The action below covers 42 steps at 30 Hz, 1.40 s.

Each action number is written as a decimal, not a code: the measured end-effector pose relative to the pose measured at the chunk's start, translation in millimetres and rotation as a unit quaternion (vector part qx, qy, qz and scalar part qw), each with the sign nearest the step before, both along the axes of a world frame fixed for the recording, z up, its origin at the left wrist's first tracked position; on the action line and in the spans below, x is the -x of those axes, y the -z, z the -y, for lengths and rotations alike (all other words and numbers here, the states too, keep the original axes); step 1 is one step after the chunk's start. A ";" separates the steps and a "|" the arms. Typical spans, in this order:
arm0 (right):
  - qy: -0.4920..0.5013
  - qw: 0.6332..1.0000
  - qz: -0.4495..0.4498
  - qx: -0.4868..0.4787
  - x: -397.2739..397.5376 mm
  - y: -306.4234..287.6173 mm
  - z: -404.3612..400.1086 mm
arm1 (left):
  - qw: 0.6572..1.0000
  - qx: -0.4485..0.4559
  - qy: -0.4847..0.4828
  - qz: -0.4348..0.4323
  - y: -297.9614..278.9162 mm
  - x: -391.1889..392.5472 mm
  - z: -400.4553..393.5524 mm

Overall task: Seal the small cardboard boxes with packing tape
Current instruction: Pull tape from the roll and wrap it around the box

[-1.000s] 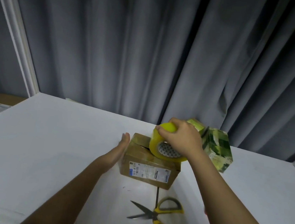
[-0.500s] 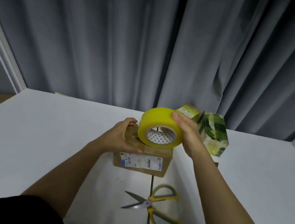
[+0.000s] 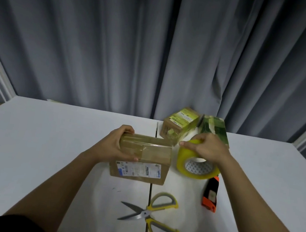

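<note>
A small brown cardboard box (image 3: 149, 155) with a white shipping label on its front sits mid-table, a strip of clear tape running across its top. My left hand (image 3: 115, 145) grips the box's left end, fingers over the far edge and thumb on the near side. To the right of the box, my right hand (image 3: 207, 148) grips the top of a yellow roll of packing tape (image 3: 195, 165). The roll stands tilted at the box's right edge. Two more small boxes stand behind: a brown one with a green label (image 3: 179, 125) and a green patterned one (image 3: 216, 128).
Yellow-handled scissors (image 3: 152, 219) lie open near the table's front. An orange and black utility knife (image 3: 210, 195) lies right of them, below the tape roll. The white table (image 3: 34, 149) has a seam down its middle. Grey curtains hang behind.
My right hand has carried the tape roll from above the box to its right side and lowered it. My left hand now grips the box's left end. The utility knife has come into view.
</note>
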State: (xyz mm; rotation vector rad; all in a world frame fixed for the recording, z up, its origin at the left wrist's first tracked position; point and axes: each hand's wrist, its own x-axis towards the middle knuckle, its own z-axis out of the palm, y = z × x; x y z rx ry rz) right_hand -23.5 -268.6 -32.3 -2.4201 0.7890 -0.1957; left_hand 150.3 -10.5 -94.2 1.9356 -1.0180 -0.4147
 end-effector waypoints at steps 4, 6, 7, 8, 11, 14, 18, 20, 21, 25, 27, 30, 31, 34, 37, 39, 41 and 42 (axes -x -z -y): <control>0.025 0.999 0.016 -0.031 -4.1 10.8 2.7 | 1.000 -0.011 -0.004 0.007 2.2 -3.3 0.8; 0.026 0.999 0.013 -0.025 -7.8 9.9 4.0 | 1.000 -0.013 -0.003 0.010 2.0 -3.5 0.8; 0.027 1.000 0.004 -0.013 -10.3 10.7 4.3 | 1.000 -0.016 -0.002 0.011 1.6 -3.2 0.8; 0.025 1.000 -0.015 0.008 -12.7 12.6 4.3 | 1.000 -0.021 -0.002 0.013 1.5 -3.5 0.8; 0.014 0.992 -0.100 0.069 -19.9 24.8 1.4 | 0.999 -0.043 -0.006 0.019 2.3 -4.2 0.6; 0.017 0.989 -0.124 0.076 -23.3 33.4 0.6 | 0.998 -0.065 -0.001 0.023 0.2 -3.8 0.4; 0.017 0.985 -0.131 0.110 -25.8 35.8 -0.3 | 0.972 -0.186 0.040 0.140 -13.8 -2.5 2.2; 0.016 0.983 -0.131 0.126 -25.7 38.4 -2.5 | 0.918 -0.311 0.043 0.242 -19.3 2.0 6.9; 0.015 0.983 -0.127 0.129 -24.9 39.7 -3.0 | 0.888 -0.360 0.031 0.284 -20.2 7.4 11.1; 0.013 0.984 -0.113 0.134 -22.9 45.4 -3.1 | 0.857 -0.319 0.048 0.401 -13.0 54.7 42.3; 0.014 0.985 -0.110 0.135 -21.9 48.3 -2.7 | 0.873 -0.252 0.069 0.411 0.6 75.4 56.1; 0.014 0.985 -0.110 0.132 -22.4 49.9 -1.2 | 0.896 -0.199 0.037 0.396 11.8 80.9 59.7; 0.014 0.985 -0.108 0.133 -22.3 49.9 -0.9 | 0.902 -0.194 0.035 0.384 11.0 77.6 55.7; 0.018 0.987 -0.099 0.129 -21.7 48.3 -0.6 | 0.916 -0.233 -0.011 0.328 4.1 55.7 33.8; 0.011 0.987 -0.100 0.122 -23.1 47.7 -4.5 | 0.902 -0.291 -0.085 0.308 1.9 50.7 17.4; 0.006 0.987 -0.103 0.121 -23.2 46.9 -8.3 | 0.893 -0.311 -0.160 0.284 2.8 61.1 27.1; 0.010 0.988 -0.102 0.117 -20.8 46.9 -10.1 | 0.877 -0.327 -0.259 0.237 4.0 69.7 41.8; 0.014 0.988 -0.102 0.115 -19.6 46.3 -9.8 | 0.872 -0.335 -0.288 0.208 2.3 70.8 47.8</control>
